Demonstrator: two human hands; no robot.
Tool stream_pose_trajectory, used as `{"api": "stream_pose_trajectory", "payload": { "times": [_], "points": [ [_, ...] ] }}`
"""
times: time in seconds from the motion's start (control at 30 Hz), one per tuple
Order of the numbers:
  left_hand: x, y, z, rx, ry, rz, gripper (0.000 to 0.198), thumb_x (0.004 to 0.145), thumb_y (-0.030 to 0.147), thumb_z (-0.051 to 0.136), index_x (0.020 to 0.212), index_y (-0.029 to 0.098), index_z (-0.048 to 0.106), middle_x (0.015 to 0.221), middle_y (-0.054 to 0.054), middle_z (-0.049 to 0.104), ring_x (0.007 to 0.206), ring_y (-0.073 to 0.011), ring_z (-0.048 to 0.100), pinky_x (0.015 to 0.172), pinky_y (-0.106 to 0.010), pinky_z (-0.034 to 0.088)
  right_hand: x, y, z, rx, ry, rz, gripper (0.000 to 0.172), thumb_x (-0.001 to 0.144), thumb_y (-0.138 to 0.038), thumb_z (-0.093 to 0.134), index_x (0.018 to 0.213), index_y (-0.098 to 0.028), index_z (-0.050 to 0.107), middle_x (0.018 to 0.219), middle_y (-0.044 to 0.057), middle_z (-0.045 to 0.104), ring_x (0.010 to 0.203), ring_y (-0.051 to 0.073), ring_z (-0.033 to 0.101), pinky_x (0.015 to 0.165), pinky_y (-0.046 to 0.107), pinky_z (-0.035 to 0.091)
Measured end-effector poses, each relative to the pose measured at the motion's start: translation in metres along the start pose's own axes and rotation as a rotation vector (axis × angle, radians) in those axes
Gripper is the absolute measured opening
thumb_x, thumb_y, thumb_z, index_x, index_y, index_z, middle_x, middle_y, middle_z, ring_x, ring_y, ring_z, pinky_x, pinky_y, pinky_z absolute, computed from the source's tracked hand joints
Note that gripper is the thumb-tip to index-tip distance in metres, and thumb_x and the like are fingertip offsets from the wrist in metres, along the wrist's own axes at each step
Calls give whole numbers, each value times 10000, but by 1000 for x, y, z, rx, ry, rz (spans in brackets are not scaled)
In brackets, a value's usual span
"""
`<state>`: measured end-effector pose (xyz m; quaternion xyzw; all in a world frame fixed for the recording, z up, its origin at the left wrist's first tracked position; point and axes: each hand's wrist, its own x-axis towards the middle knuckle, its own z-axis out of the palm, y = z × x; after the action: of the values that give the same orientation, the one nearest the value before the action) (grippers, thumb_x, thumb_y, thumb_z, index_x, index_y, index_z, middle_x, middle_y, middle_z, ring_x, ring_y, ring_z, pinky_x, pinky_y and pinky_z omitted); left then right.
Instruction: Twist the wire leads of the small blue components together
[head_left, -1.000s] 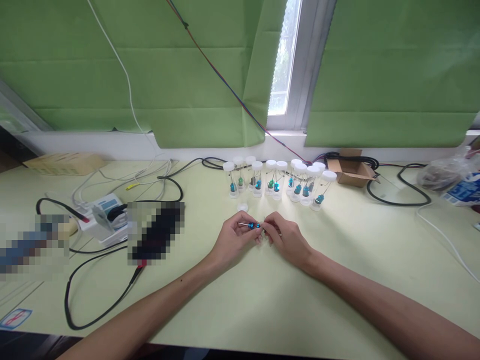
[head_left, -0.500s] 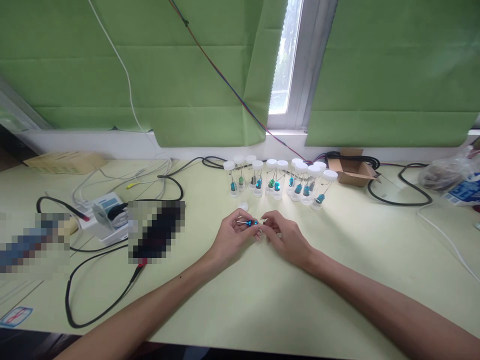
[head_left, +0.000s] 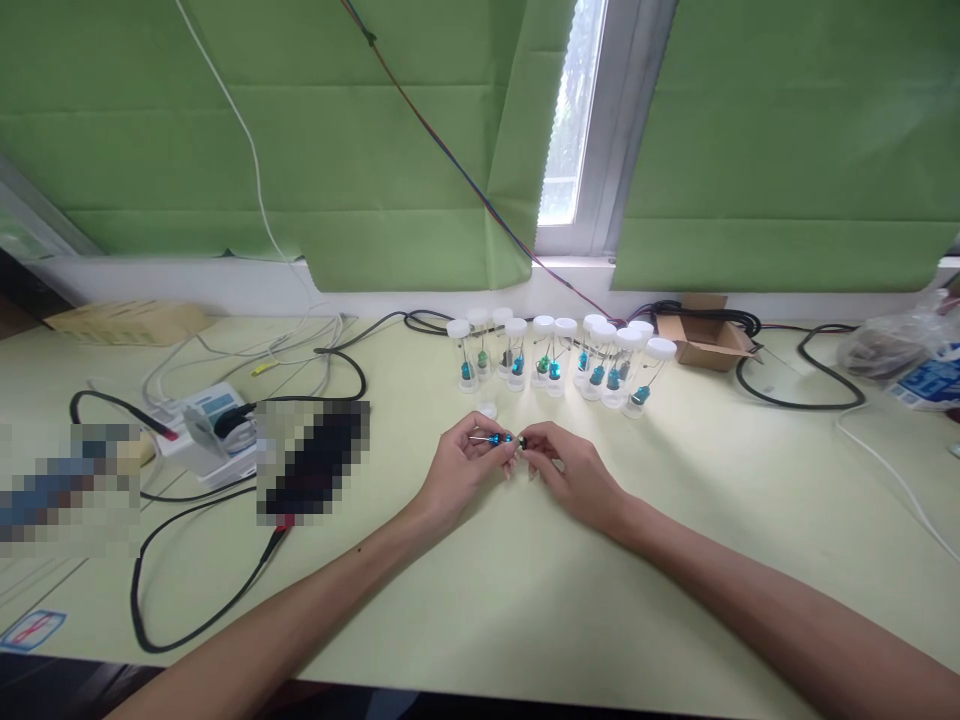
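Note:
Over the table, my left hand (head_left: 466,464) pinches a small shiny blue metallic part with a thin metal rod (head_left: 496,439); the rod points left across the fingers. My right hand (head_left: 568,466) is closed at the other end, thumb and forefinger around a small dark piece (head_left: 523,441) whose kind is too small to make out. The fingertips of both hands nearly meet. Just behind my left hand lies a white cap (head_left: 487,411). Farther back stand several clear tubes with white caps (head_left: 555,372), holding similar blue or green parts with thin rods.
An open cardboard box (head_left: 705,340) and coiled black cables (head_left: 802,400) are at the back right, near a plastic bag (head_left: 892,340). On the left are a white power strip (head_left: 214,430), tangled cables (head_left: 337,365), a pixelated dark object (head_left: 319,460) and a yellowish block (head_left: 127,328).
My hands have drawn slightly apart at the fingertips, the left a little leftward. The dark piece at my right fingertips shows more plainly now.

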<state>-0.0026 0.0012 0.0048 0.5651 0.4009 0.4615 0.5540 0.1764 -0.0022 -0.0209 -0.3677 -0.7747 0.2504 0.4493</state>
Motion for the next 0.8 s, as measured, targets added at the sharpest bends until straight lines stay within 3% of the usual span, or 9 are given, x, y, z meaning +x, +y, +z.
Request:
{"api": "stream_pose_trajectory", "payload": {
  "times": [0.3, 0.53, 0.7, 0.8],
  "points": [
    [2, -2, 1, -14, -3, 25, 247, 839, 412, 632, 821, 168, 596, 787, -18, 652, 664, -145, 628, 705, -307, 519, 0, -1, 1, -2, 6, 23, 108, 949, -238, 474, 987, -188, 562, 872, 51, 649, 758, 146, 601, 688, 268, 495],
    [2, -4, 4, -14, -33, -9, 277, 869, 450, 578, 837, 174, 572, 708, -13, 625, 664, -162, 625, 661, -309, 522, 0, 0, 1, -2, 22, 14, 119, 947, -248, 479, 1007, -188, 563, 881, 57, 661, 782, 155, 629, 716, 280, 514],
    [0, -1, 6, 32, -4, -51, 293, 867, 468, 577, 811, 181, 554, 600, 24, 543, 474, -90, 479, 476, -231, 394, 0, 0, 1, 16, 9, 29, 135, 953, -269, 474, 1023, -192, 559, 837, 43, 648, 703, 143, 618, 676, 277, 515],
    [-1, 0, 5, 37, -10, -64, 295, 858, 472, 590, 804, 184, 554, 557, 37, 508, 439, -78, 431, 457, -224, 352, 0, 0, 1, 21, 3, 39, 138, 954, -270, 472, 1025, -194, 562, 832, 42, 650, 700, 143, 616, 670, 277, 510]
  ]
}}
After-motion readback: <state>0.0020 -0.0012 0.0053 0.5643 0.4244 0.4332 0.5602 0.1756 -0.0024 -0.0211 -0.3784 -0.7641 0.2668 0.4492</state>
